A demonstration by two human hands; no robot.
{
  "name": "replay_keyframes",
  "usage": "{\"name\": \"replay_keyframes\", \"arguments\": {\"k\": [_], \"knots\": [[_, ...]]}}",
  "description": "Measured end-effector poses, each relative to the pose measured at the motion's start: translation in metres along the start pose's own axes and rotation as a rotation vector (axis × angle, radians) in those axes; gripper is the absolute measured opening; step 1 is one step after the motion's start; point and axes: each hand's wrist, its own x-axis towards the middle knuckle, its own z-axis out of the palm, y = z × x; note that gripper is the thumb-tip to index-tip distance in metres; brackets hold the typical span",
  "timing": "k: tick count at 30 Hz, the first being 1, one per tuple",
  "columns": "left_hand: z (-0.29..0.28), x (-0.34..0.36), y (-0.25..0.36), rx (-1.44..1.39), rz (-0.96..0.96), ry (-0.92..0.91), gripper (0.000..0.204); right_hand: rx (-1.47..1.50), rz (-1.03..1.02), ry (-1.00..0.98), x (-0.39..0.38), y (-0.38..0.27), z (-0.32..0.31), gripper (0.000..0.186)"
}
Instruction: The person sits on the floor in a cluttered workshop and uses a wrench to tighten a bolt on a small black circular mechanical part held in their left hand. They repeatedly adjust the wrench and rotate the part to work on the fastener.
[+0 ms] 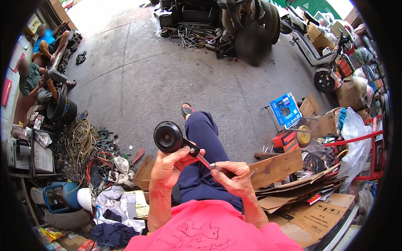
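In front of my lap I hold a round black disc horn [168, 137] with a bolt at its centre and a short black bracket. My left hand [169, 165] is closed round the bracket, thumb and fingertips near a silver nut. My right hand [234, 175] grips a hand tool with a brown handle [225, 171] and a silver collar; its kind is partly hidden by my fingers. A narrow metal strip [204, 161] runs between the tool's collar and the bracket. I cannot tell whether it belongs to the tool or the horn.
Cables [81, 144] and cloths lie heaped at the left. At the right are a wooden board [276, 168], flattened cardboard [316, 219] and a blue box [285, 109]. An electric scooter [316, 54] stands farther off. Two people [31, 81] sit at the far left.
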Motion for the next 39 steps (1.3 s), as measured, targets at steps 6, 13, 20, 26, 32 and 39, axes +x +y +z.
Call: {"name": "replay_keyframes", "arguments": {"k": [6, 13, 20, 26, 32, 39], "knots": [[-0.009, 0.001, -0.004, -0.181, 0.019, -0.232, 0.017, -0.168, -0.122, 0.023, -0.007, -0.024, 0.007, 0.012], [-0.027, 0.014, -0.018, -0.537, 0.205, -0.825, 0.009, -0.07, -0.161, -0.139, -0.018, -0.05, 0.017, 0.027], [-0.031, 0.016, -0.017, -0.594, 0.202, -0.897, 0.008, -0.049, -0.149, -0.231, -0.015, -0.054, 0.015, 0.029], [-0.022, 0.004, 0.0, -0.337, 0.181, -0.591, 0.014, 0.106, 0.025, -0.199, -0.012, -0.045, 0.012, 0.025], [0.006, -0.009, 0.016, 0.049, 0.182, -0.109, 0.014, 0.414, 0.419, -0.237, -0.006, -0.022, 0.013, 0.023], [-0.003, -0.007, -0.007, 0.135, 0.137, 0.08, 0.016, 0.116, 0.214, -0.127, -0.001, 0.006, 0.023, 0.019]]}}
